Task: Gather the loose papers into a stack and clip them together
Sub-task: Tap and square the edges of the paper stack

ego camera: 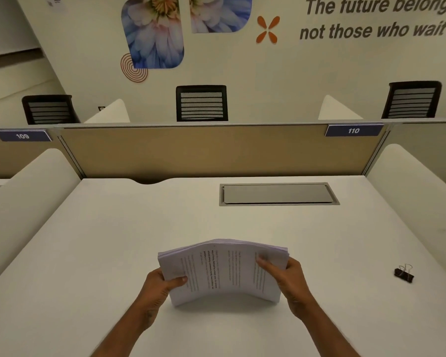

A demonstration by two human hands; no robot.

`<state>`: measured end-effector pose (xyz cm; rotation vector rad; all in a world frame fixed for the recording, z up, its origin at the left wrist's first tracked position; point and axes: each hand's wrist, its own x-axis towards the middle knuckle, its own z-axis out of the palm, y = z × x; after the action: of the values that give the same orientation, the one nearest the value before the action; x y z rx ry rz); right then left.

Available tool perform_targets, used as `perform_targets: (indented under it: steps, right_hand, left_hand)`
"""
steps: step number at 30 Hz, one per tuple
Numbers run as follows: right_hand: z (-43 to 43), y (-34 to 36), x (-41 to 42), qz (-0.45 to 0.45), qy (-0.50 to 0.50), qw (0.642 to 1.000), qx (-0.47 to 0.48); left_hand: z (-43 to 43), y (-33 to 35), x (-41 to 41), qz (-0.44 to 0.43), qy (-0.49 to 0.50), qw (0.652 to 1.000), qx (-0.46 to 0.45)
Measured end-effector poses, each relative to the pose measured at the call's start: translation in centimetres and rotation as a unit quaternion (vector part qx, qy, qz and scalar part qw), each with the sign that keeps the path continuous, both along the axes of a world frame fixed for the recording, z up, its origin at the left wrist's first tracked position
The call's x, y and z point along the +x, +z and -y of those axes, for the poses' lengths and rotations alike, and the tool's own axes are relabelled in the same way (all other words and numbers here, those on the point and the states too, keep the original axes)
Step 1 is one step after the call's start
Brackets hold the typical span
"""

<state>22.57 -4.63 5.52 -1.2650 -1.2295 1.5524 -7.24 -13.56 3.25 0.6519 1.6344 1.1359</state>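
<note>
A thick stack of printed papers stands on its lower edge on the white desk, bowed upward in the middle. My left hand grips the stack's left side with the thumb on the front sheet. On the right side my right hand holds it the same way. A black binder clip with silver handles lies on the desk to the right, well apart from both hands.
A grey cable hatch is set into the desk at the back right. White rounded side dividers flank the desk, and a tan partition closes the back. Black office chairs stand beyond it.
</note>
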Motion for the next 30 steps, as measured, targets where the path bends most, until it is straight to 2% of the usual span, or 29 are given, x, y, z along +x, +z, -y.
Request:
perform_targets:
  steps: [5,9,17,23,30]
  right_hand:
    - [0.9,1.7,-1.3,-0.009,-0.099,0.992,0.072]
    - [0.9,1.7,-2.0,0.002,-0.167,0.982,0.085]
    - [0.4,1.6,-2.5,0.040,-0.181,0.978,0.094]
    - [0.5,1.6,-2.7,0.048,-0.195,0.975,0.094]
    - [0.3,1.6,-2.9,0.051,-0.212,0.971,0.097]
  left_hand:
    - [-0.2,1.0,0.2,0.004,0.008,0.999,0.031]
    - [-0.1,1.3,0.4,0.002,0.019,0.999,0.051]
    - [0.3,2.9,1.3,0.008,0.032,0.996,0.088]
    - [0.3,4.7,2.9,-0.053,0.052,0.990,0.116]
    - [-0.6,5.7,4.3,-0.059,0.181,0.972,0.137]
